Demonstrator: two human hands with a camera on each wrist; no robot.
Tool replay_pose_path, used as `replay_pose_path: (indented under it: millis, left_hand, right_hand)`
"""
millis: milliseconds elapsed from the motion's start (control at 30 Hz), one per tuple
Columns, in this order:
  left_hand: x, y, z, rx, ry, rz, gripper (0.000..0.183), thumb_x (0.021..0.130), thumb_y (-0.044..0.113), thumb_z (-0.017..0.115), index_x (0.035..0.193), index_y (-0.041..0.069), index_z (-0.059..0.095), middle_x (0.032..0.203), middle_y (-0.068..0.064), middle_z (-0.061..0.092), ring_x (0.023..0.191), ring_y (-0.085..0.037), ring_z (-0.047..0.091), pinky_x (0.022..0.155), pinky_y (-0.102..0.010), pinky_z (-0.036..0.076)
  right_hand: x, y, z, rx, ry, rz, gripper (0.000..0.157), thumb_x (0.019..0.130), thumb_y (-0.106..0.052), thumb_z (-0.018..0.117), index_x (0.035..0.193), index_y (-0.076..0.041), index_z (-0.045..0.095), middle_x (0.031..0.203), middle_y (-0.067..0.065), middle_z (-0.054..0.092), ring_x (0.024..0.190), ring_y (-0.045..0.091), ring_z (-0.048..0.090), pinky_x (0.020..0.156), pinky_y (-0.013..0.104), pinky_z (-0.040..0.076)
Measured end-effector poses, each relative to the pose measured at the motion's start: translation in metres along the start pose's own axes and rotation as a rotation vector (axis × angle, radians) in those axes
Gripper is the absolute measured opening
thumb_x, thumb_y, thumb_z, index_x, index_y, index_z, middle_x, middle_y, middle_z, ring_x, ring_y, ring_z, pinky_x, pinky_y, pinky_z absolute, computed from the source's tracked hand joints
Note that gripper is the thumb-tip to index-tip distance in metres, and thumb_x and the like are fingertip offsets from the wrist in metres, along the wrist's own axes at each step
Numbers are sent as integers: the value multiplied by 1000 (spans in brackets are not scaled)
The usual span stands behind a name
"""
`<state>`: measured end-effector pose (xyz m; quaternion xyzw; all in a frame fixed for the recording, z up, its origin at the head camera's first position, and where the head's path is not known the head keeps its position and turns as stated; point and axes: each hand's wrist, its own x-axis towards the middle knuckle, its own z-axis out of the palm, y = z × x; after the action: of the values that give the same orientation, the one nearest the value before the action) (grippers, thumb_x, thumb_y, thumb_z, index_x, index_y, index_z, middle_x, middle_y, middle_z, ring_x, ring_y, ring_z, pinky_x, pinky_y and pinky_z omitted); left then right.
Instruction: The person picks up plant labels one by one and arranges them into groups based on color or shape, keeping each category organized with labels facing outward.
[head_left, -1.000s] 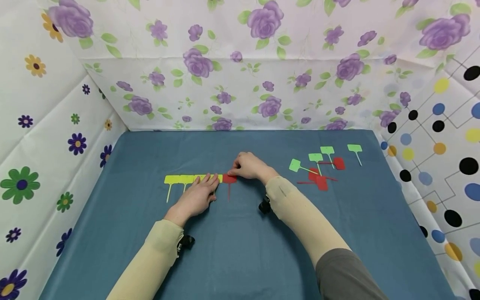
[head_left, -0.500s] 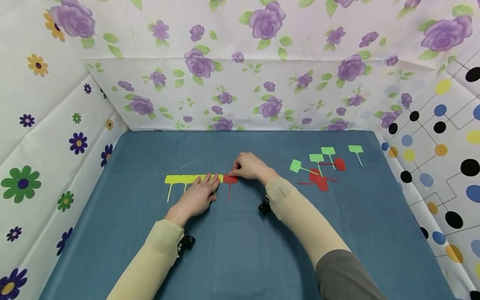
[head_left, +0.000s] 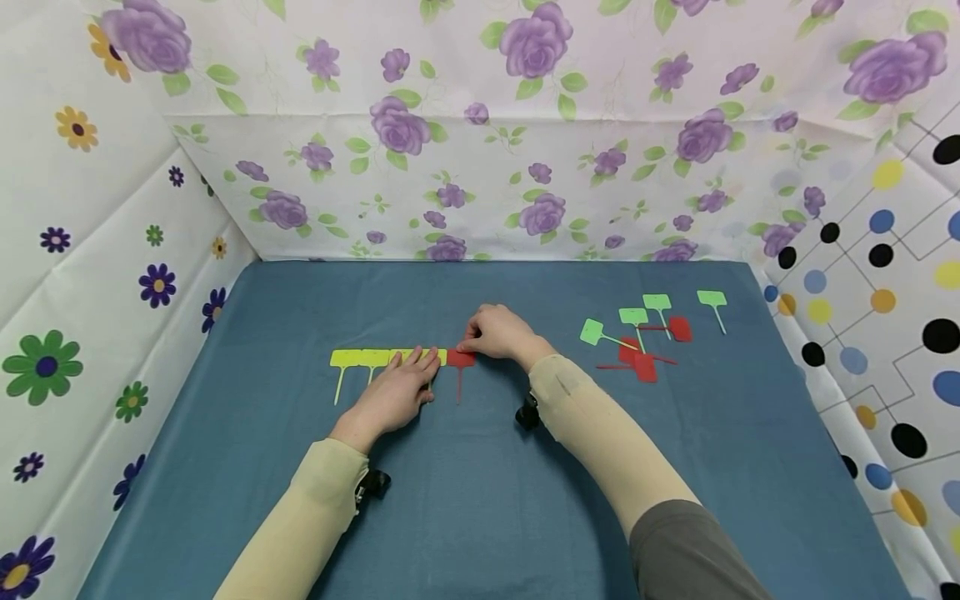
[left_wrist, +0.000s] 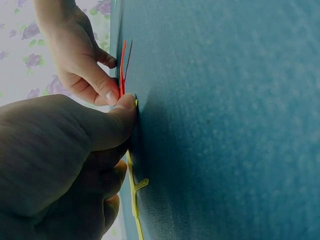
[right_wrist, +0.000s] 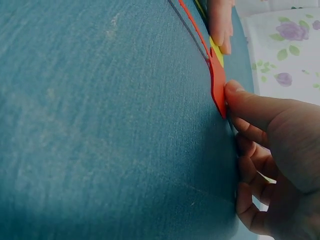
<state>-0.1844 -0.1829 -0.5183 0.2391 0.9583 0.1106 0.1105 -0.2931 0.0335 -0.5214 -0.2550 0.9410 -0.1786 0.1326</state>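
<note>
Several yellow plant labels, T-shaped with thin stems pointing to the person, lie edge to edge in a row. My left hand rests on the right part of this row with its fingers spread, covering some of the labels. At the row's right end lies a red plant label, its head against the last yellow one. My right hand pinches the red label's upper right edge between thumb and curled forefinger. In the right wrist view, the thumb is right at the red label's edge.
To the right lie several loose green plant labels, partly overlapping several red plant labels. One green label lies apart, farther right. The blue cloth-covered table ends at a flowered backdrop; patterned sheets stand at both sides.
</note>
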Motion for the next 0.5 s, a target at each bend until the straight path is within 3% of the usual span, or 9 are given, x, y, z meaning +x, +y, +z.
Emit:
replay_pose_path:
  millis: [500]
  left_hand:
    - [0,0,1,-8,5,2,63,99,23,63,154,6,38,160,-10,30,149,-33,22,121,-55,14]
  right_hand:
    - [-1,-4,1,-18,-1,36,33,91,-54,68,78,-23,68,93,-2,55,84,19,49,71,34,43]
